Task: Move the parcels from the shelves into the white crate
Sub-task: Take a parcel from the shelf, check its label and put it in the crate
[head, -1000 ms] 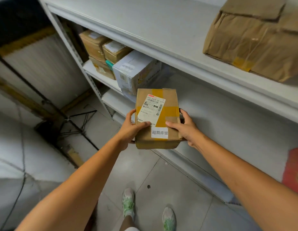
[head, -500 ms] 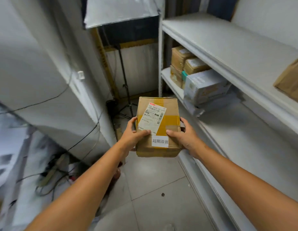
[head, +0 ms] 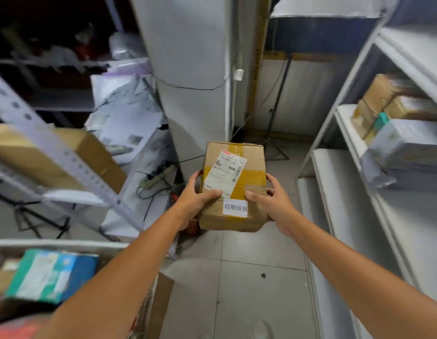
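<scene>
A brown cardboard parcel (head: 234, 187) with yellow tape and two white labels hangs in mid-air over the tiled floor. My left hand (head: 195, 199) grips its left side, thumb lying on top. My right hand (head: 273, 201) grips its right side the same way. The white crate (head: 58, 243) shows at the lower left, its rim in view, with a teal and blue parcel (head: 51, 275) and a brown one inside. More parcels (head: 396, 123) lie on the white shelves (head: 344, 172) at the right.
A grey pillar (head: 193, 81) stands straight ahead. At the left, a metal rack (head: 66, 162) holds a long brown box (head: 41, 155) and white mail bags. A power strip (head: 156, 178) and cables lie on the floor, a stand's legs behind.
The view has swung left, away from the shelves, bringing the pillar, the left rack and the crate into sight. Both hands keep the same hold on the parcel.
</scene>
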Motion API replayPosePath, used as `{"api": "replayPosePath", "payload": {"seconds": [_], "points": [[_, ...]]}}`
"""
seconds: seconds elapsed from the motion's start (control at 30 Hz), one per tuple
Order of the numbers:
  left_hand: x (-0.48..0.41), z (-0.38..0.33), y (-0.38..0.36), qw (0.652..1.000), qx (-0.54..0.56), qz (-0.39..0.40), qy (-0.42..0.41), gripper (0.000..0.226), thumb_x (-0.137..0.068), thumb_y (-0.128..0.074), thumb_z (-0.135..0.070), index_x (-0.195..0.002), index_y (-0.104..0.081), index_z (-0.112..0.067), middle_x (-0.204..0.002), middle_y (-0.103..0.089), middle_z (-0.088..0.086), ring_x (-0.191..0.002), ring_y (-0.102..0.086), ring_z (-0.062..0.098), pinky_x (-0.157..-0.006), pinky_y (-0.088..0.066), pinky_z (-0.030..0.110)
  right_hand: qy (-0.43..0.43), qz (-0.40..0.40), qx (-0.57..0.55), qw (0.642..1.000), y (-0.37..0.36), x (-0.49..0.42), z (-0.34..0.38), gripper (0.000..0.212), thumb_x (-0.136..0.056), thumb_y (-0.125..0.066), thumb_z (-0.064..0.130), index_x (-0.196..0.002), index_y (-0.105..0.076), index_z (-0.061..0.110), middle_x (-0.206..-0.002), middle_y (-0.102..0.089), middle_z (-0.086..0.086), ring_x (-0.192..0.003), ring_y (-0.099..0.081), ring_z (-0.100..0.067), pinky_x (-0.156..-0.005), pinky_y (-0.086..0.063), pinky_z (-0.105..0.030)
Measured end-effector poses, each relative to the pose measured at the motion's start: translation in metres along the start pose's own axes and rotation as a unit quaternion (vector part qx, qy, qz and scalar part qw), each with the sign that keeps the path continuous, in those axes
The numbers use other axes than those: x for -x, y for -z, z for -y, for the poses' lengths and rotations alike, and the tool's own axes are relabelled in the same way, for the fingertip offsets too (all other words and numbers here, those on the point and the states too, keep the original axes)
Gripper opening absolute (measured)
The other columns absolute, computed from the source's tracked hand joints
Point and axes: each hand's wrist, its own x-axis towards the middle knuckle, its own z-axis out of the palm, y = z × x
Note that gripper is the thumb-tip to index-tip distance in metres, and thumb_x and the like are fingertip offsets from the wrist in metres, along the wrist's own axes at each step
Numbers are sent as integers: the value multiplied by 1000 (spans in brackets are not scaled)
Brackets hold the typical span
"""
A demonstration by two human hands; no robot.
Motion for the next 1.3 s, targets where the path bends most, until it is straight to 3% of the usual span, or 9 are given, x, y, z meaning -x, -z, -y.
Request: {"api": "replayPosePath", "payload": {"seconds": [0.23, 0.4, 0.5, 0.6, 0.77, 0.9, 0.97, 1.13, 1.3], "points": [[61, 44, 40, 990, 52, -127, 23, 102, -56, -87, -55, -138, -28, -53, -137, -55, 0, -115, -60, 23, -95, -53, 50, 16, 133, 33, 990, -57, 15, -1, 78, -79, -82, 25, -140, -36, 41, -121, -57, 9, -110, -59, -16, -82, -57, -42], [122, 79, 43, 964, 112, -234, 57, 84, -70, -86, -41, -133, -31, -54, -124, -60, 3, -105, -65, 24, -74, -59, 41, 31, 240, 84, 967, -87, 35, -13, 79, -78, -82, 23, -142, -37, 38, -115, -60, 13, -104, -61, -11, -83, -58, -39], [158, 103, 46, 945, 150, -286, 63, 84, -78, -82, -26, -142, -30, -41, -127, -56, -2, -100, -61, 12, -65, -55, 30, 30, 303, 108, 946, -112, 49, -23, 78, -78, -82, 24, -140, -36, 39, -114, -63, 11, -101, -65, -11, -76, -58, -33], [192, 128, 57, 923, 176, -338, 57, 88, -77, -83, -23, -147, -31, -34, -139, -53, 1, -105, -61, 13, -65, -55, 25, 35, 354, 122, 926, -145, 64, -34, 77, -77, -84, 21, -139, -40, 35, -113, -67, 8, -99, -69, -12, -72, -60, -31], [244, 170, 95, 881, 227, -406, 83, 85, -67, -88, -36, -134, -38, -51, -125, -63, -1, -109, -64, 20, -86, -58, 48, 37, 434, 146, 888, -219, 89, -44, 75, -78, -83, 16, -137, -41, 34, -119, -65, 2, -98, -67, -9, -61, -55, -17], [274, 196, 137, 853, 267, -442, 77, 73, -79, -82, -25, -131, -36, -48, -122, -65, -2, -103, -67, 19, -72, -60, 33, 52, 481, 178, 857, -291, 106, -50, 75, -78, -83, 20, -137, -40, 37, -127, -59, 4, -98, -64, -4, -61, -53, -15], [285, 209, 163, 840, 281, -457, 84, 76, -80, -82, -26, -135, -34, -47, -118, -66, 0, -100, -69, 20, -70, -58, 31, 60, 497, 194, 844, -328, 112, -53, 78, -77, -84, 25, -140, -39, 37, -128, -57, 7, -101, -62, -3, -67, -53, -18], [304, 245, 224, 816, 293, -487, 104, 88, -73, -85, -38, -138, -29, -57, -122, -63, 0, -105, -67, 23, -84, -58, 46, 67, 523, 230, 818, -412, 123, -62, 88, -76, -85, 29, -147, -34, 36, -133, -54, 4, -106, -60, -6, -74, -52, -24], [312, 272, 258, 786, 322, -517, 104, 83, -82, -79, -24, -145, -28, -42, -128, -60, 5, -105, -66, 23, -65, -59, 29, 63, 555, 269, 784, -479, 126, -79, 82, -75, -85, 32, -140, -36, 44, -128, -55, 1, -114, -60, -20, -95, -54, -44]]}}
